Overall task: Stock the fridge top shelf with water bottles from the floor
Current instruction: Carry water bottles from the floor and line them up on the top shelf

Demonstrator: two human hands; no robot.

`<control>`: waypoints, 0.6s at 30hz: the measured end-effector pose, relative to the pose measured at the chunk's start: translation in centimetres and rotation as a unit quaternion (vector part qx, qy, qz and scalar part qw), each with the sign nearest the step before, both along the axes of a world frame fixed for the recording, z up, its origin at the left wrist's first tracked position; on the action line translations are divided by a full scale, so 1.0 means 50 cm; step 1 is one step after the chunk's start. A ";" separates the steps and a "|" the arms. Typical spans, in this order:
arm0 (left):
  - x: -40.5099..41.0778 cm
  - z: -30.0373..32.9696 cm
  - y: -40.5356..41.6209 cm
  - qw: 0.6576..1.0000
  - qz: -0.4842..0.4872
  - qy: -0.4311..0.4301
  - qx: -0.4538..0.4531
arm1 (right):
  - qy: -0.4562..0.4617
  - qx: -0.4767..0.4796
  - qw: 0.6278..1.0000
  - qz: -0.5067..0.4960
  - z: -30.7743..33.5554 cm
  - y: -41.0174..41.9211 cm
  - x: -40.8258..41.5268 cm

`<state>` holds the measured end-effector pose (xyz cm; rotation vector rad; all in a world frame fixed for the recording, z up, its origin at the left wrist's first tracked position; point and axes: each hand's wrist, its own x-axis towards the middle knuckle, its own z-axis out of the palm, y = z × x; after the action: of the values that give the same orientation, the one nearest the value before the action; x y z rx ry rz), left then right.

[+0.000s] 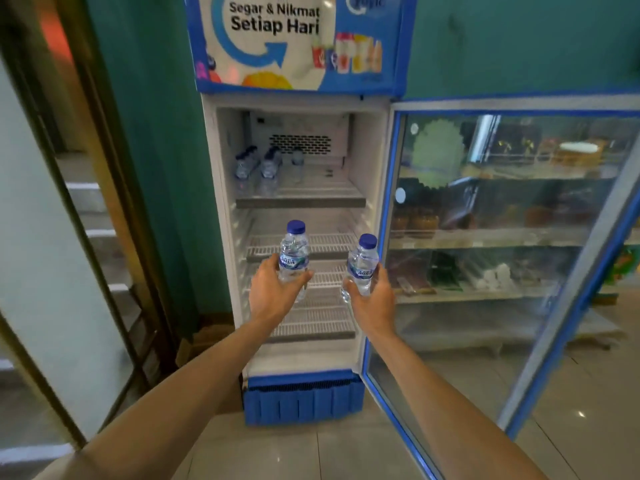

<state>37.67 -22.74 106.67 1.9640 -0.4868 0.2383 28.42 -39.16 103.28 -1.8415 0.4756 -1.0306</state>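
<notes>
1. I've got 2 bottles up in front of the open fridge (221, 237): left hand (273, 292) fingers curled round the left bottle (294, 252), right hand (372, 299) wrapped round the right bottle (362, 266).
2. Carrying step, I'd say; next they need lifting onto the top shelf (301, 201).
3. That shelf holds 2 rows of bottles (258, 166) at its back-left corner; the right side looks open.

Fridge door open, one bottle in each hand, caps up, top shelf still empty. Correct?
Not quite: the top shelf is not empty. The head view shows several bottles already standing at its back left. The rest holds: the door is open, and the left hand and right hand each hold one bottle, caps up.
</notes>
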 end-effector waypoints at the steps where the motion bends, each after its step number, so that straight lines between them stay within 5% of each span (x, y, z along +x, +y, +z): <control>1: 0.026 0.015 -0.015 1.000 0.002 -0.007 -0.001 | -0.009 -0.003 1.000 0.005 0.011 -0.017 0.030; 18: 0.469 0.136 -0.233 0.992 0.094 -0.088 0.012 | -0.006 -0.044 0.999 0.019 0.149 -0.267 0.512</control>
<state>61.14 -34.42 113.45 2.0228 -0.4196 0.5314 54.01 -52.49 110.72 -1.9145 0.3926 -1.0506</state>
